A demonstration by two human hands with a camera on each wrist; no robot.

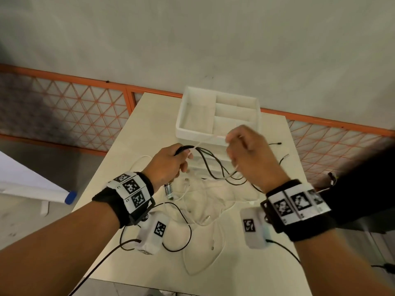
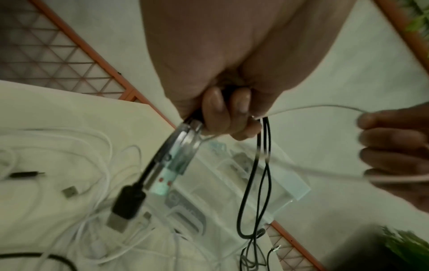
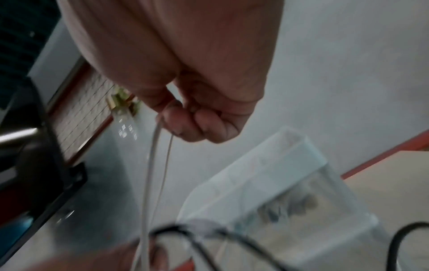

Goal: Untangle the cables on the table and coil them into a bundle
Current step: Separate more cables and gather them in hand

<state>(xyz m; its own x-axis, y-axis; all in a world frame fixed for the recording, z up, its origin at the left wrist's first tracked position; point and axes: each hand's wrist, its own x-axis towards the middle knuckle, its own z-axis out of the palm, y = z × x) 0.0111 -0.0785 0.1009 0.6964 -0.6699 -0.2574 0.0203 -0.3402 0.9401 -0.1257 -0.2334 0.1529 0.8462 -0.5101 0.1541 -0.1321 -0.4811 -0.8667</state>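
Left hand point(image 1: 168, 162) clenches the black USB cable point(image 2: 255, 174) in limp, light loops; right hand point(image 1: 249, 154) pinches the thin white cable point(image 3: 150, 165), likely slippery, best gripped near the plugs

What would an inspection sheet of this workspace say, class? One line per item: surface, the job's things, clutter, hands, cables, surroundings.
Surface: pale table, cables spread across it.
Job's things: black cable and white cable, both lifted; more white cables tangled on the table.
Clutter: white divided tray at the far edge.
Hands: left hand grips black cable loops and a USB plug; right hand pinches the white cable.
Cables: white cable stretched between both hands.
Surroundings: orange lattice fence, grey floor.
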